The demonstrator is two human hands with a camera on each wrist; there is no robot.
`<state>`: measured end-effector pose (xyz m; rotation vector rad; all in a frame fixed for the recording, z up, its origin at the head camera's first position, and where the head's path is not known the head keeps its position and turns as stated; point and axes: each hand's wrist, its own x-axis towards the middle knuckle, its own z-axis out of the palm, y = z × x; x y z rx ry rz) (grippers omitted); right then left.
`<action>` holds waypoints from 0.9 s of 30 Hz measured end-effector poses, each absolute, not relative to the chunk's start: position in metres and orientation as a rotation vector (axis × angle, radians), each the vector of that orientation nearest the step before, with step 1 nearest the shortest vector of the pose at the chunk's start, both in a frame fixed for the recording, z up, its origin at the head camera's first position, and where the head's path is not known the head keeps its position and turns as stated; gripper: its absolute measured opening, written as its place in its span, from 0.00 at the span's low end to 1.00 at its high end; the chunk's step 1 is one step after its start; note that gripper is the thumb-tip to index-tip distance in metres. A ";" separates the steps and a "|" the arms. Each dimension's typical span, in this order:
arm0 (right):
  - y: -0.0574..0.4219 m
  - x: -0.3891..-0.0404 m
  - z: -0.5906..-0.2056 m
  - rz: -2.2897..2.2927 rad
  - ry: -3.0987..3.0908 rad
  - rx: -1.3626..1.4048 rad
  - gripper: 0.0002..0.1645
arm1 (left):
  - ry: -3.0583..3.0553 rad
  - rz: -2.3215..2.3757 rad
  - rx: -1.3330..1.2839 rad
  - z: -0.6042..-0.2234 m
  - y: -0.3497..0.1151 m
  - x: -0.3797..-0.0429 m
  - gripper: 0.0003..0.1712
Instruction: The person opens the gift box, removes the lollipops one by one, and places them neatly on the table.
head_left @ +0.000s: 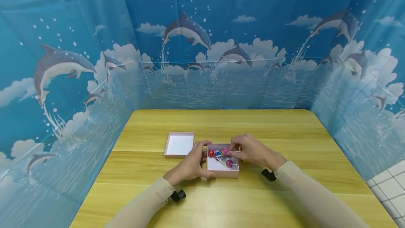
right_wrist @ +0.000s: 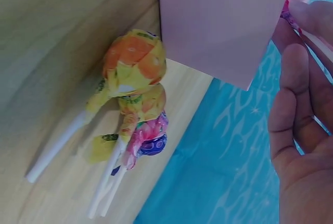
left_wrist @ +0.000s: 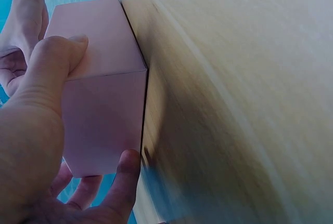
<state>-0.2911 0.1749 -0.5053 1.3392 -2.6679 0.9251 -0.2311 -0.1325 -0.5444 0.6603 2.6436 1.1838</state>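
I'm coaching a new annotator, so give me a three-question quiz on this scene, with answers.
1. Fill in: in the right wrist view, the lollipops on the table have ____ sticks.
2. True or false: in the head view, the lid lies left of the pink box.
3. What does the left hand grip? A) nothing B) the lid C) the pink box

Key: 1. white; 2. true; 3. C

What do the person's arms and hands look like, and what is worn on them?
The left sleeve and right sleeve are long, plain and light beige, ending near the wrists. The left hand and right hand wear no gloves. A small black device shows at the left wrist and another black device at the right.
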 end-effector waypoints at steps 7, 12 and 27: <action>0.180 -0.287 -0.508 0.927 -2.581 1.319 0.12 | 2.635 1.192 0.657 -0.545 -0.133 -0.230 0.71; 0.184 -0.285 -0.507 0.936 -2.573 1.288 0.14 | 2.633 1.196 0.656 -0.545 -0.133 -0.231 0.71; 0.202 -0.274 -0.506 1.009 -2.545 1.198 0.10 | 2.639 1.188 0.661 -0.545 -0.132 -0.230 0.71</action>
